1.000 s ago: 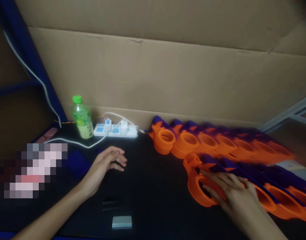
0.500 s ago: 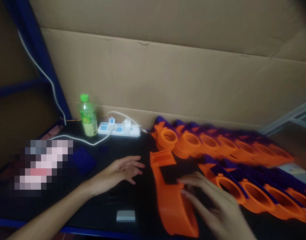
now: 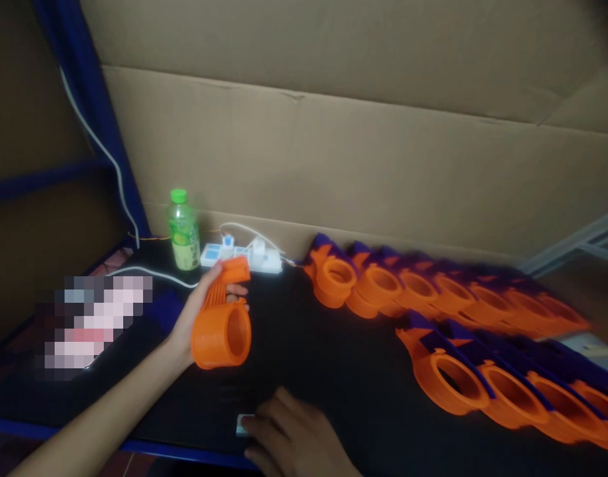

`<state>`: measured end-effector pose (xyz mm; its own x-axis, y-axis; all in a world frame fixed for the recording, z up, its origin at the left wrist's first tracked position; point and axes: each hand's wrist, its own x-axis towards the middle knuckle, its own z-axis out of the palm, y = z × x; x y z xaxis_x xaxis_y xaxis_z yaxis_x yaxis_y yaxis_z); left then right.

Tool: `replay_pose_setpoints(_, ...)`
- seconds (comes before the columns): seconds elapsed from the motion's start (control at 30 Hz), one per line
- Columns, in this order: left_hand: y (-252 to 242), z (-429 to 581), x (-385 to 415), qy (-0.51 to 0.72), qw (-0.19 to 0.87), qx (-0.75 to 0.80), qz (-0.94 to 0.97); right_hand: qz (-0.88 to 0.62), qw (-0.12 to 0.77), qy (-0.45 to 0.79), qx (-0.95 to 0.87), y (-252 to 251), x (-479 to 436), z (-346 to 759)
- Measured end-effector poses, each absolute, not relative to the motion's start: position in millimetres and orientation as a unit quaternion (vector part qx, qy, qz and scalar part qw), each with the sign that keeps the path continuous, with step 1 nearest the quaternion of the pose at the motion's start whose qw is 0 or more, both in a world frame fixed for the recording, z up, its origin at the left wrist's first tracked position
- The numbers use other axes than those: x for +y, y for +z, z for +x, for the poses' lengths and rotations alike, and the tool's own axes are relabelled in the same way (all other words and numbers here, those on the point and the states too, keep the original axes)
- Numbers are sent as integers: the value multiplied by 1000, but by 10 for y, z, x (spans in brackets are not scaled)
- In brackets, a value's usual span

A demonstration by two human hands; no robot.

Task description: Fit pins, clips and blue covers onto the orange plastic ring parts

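My left hand [image 3: 187, 318] is closed around an orange plastic tape dispenser [image 3: 219, 348], held above the table with its round ring toward the right. The fingertips show behind its ribbed handle. Near the front edge, a small white block [image 3: 243, 424] lies on the black tabletop. My right hand [image 3: 294, 434] reaches over the block, its fingertips covering the block's right part. Its thumb is lower down, apart from the fingers.
Two rows of orange-and-blue tape dispensers [image 3: 453, 391] stand on the right. A green-capped bottle [image 3: 185, 232] and a white power strip [image 3: 267, 260] with cables sit against the cardboard wall [image 3: 334, 159]. A pixelated patch covers something at left.
The orange dispenser has moved from the table beside my right hand into my left hand. My right hand has moved left to the white block. The view has shifted slightly.
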<state>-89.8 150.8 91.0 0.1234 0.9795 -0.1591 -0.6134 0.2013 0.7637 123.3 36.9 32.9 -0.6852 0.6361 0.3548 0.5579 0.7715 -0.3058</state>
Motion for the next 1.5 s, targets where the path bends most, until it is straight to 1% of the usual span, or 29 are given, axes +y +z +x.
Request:
replay_pose_setpoints(0.1,914,-872,1476,559,711,329,270,-329,201,28,-922,186,327,1215)
replay_pose_setpoints(0.2,880,-850,1468,549,721,329,266,-322,205,28,-924,280,333,1225)
replay_pose_setpoints(0.3,844,-848,1477,538,711,341,299,-371,237,100,-892,564,428,1292)
replay_pose_setpoints(0.43,816,-835,1464,512,688,353,375,-485,314,207,-790,1015,736,1436)
replay_pose_setpoints(0.53,806,-795,1426,478,697,333,418,-516,357,259,-734,1242,992,1508)
replay_pose_setpoints(0.63,803,-752,1383,450,707,322,441,-517,371,308,-708,1339,1145,1517)
replay_pose_setpoints(0.77,814,-728,1346,440,708,321,450,-502,363,357,-699,1343,1182,1487)
replay_pose_setpoints(0.9,808,-731,1348,439,699,320,465,-501,349,377,-697,1326,1170,1474)
replay_pose_setpoints(1.0,786,-741,1358,437,685,324,484,-505,332,367,-707,1370,1171,1483)
replay_pose_setpoints(1.1,773,-751,1351,416,676,336,507,-499,311,332,-738,1464,1175,1504)
replay_pose_setpoints(1.27,792,-730,1303,405,658,357,525,-508,237,272,-782,1591,1214,1550)
replay_pose_setpoints(1.5,815,-712,1292,405,673,366,499,-494,196,318,-785,1602,1423,1558)
